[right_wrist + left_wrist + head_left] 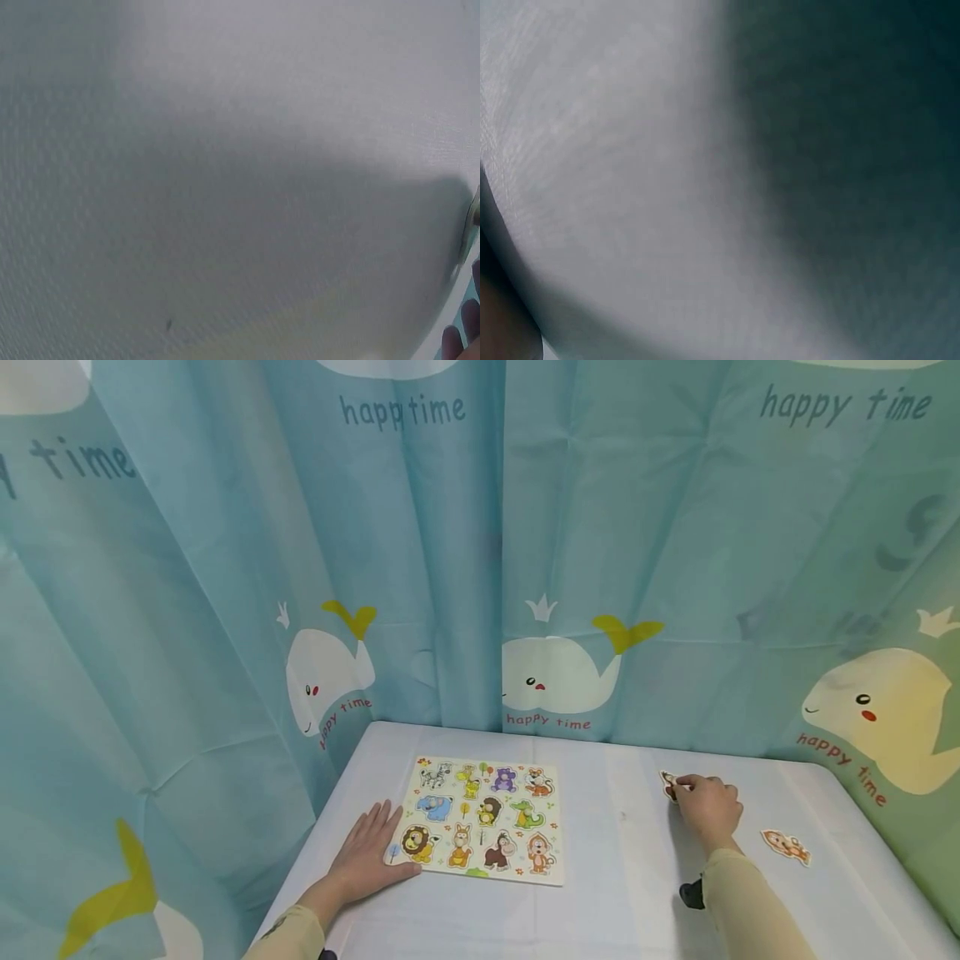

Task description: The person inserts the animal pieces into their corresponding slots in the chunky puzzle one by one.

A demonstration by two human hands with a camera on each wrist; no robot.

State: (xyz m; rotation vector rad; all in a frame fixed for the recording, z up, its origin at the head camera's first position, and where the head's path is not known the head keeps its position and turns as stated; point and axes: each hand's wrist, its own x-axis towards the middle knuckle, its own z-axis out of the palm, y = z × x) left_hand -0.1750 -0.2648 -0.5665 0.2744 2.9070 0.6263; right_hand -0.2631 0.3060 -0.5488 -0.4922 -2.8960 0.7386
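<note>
A white puzzle board (536, 878) printed with rows of cartoon animals lies on the table, left of centre. My left hand (367, 853) rests with fingers spread at its left edge, the thumb over the lower left corner. Well to the right of the board, my right hand (711, 810) pinches a small animal puzzle piece (665, 779) with a pale edge; fingers hide much of its picture. An orange-brown animal puzzle piece (786, 846) lies flat on the cloth to the right of that hand. The right wrist view shows only fingertips (471, 322) in its lower right corner.
A white cloth (592, 910) covers the table, whose rounded corners show at the back. Blue curtains (442, 527) with whale prints hang behind and at the sides. Mostly blurred pale cloth (630, 187) fills the left wrist view.
</note>
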